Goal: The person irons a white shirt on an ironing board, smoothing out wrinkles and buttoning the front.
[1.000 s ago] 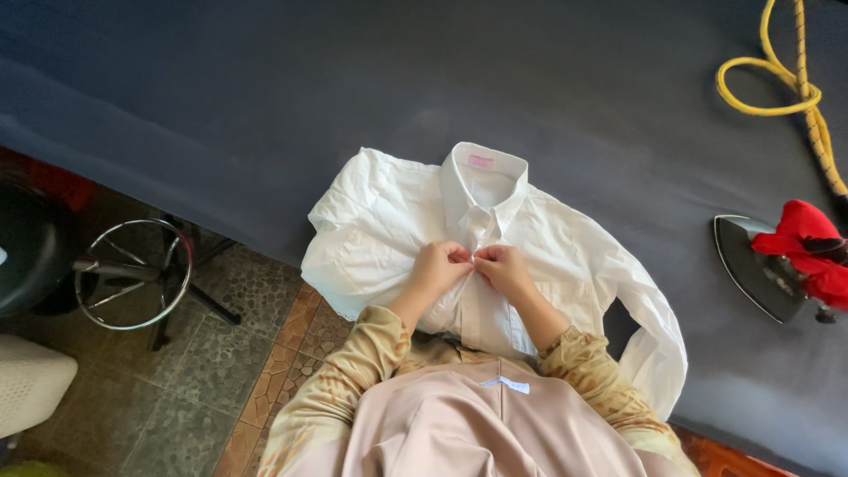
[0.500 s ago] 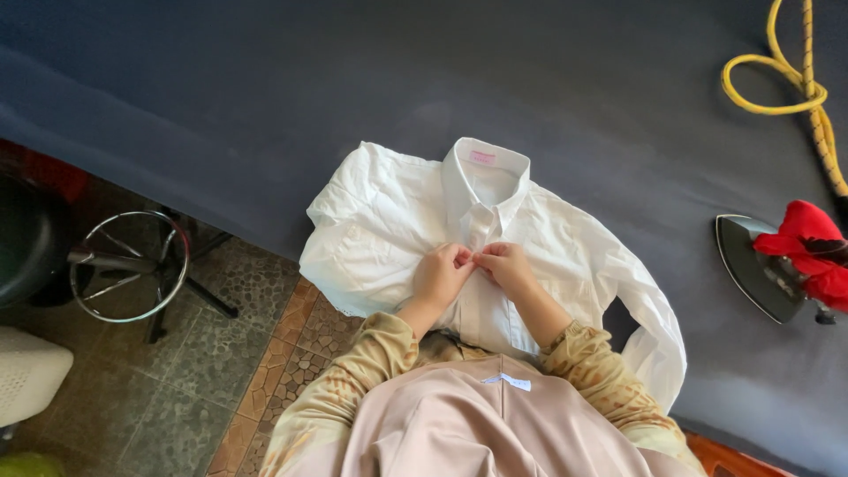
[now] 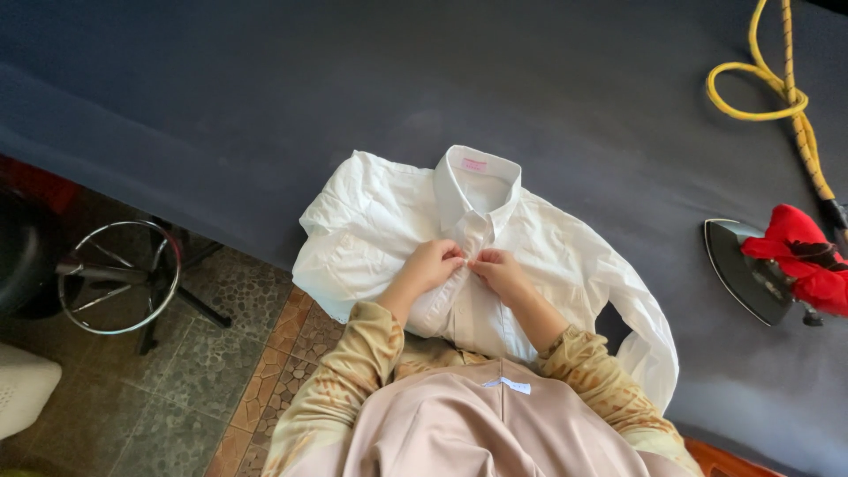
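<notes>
My left hand (image 3: 430, 265) and right hand (image 3: 496, 269) pinch the white shirt (image 3: 380, 221) placket, which runs lengthwise toward me, fingertips meeting below the collar (image 3: 477, 181).

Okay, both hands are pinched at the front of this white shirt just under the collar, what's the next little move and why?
Probably finish fastening that button, then shift down the placket. The left hand and right hand meet fingertip to fingertip on the white shirt just below its collar, while the front strip below them looks untended.
</notes>
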